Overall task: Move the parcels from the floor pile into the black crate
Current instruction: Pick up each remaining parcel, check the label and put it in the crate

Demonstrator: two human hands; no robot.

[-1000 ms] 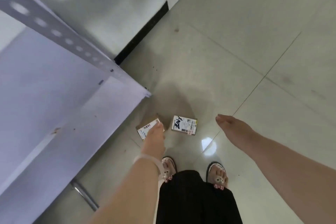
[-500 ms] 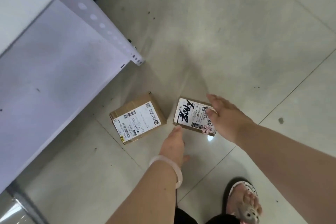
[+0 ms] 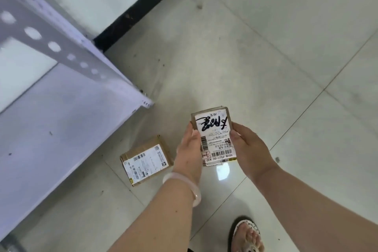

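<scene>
Centre frame: left hand [image 3: 189,153] and right hand [image 3: 248,149] clamp 1 labelled parcel [image 3: 214,135] by its sides, off the floor. Second parcel [image 3: 146,159] lies lower left. Crate unseen; keep 2-handed grip level while carrying.

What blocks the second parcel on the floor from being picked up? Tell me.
Nothing visible. The parcel on the floor lies in the open beside the shelf. Both hands, left and right, grip the marked parcel.
</scene>
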